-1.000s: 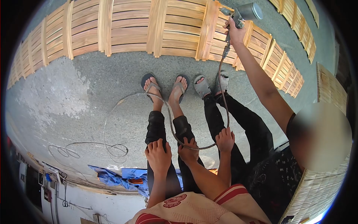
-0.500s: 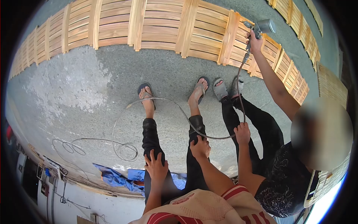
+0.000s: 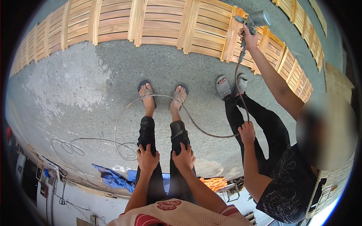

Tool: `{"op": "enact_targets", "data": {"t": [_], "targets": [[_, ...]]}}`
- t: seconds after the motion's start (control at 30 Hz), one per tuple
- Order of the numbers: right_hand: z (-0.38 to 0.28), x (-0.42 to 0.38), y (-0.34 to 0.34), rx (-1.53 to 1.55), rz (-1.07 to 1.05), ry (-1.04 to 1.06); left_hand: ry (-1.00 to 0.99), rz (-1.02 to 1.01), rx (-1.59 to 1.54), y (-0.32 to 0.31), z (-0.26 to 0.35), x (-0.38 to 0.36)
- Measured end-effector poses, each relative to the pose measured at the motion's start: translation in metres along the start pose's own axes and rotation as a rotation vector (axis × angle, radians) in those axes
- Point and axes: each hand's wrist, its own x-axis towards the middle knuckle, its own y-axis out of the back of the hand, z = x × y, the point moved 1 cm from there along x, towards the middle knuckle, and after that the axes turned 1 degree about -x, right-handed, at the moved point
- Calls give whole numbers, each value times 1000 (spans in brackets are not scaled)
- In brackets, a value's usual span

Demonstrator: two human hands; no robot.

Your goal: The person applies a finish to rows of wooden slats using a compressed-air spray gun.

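Note:
My left hand (image 3: 148, 159) rests on my left knee, its fingers spread over the black trouser leg (image 3: 146, 132). On the other knee lies my right hand (image 3: 184, 158), fingers apart as well. Neither hand holds anything. To my right, a co-worker's hand (image 3: 249, 39) grips a spray gun (image 3: 243, 32) with a grey metal cup (image 3: 260, 19), above slatted wooden panels (image 3: 211, 28). The co-worker's other hand (image 3: 247, 132) holds the air hose (image 3: 200, 128), which runs from the gun and loops across the floor past my feet.
Slatted panels stretch in a long row ahead, with another row (image 3: 301, 30) at the far right. Hose coils (image 3: 71, 147) lie on the concrete floor (image 3: 75, 94) at left. Blue tarp (image 3: 113, 177) and orange sheeting (image 3: 213, 183) lie along the wall behind me.
My right leg and hand have shifted left, bringing my feet closer together. The co-worker's spray gun has moved left and slightly up over the panels. Orange sheeting has come into view.

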Motion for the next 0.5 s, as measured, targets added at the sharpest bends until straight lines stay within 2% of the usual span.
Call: {"op": "enact_targets", "data": {"t": [0.5], "targets": [[-17, 16, 30, -21, -18, -30, -7, -11, 65, -44, -16, -7]]}}
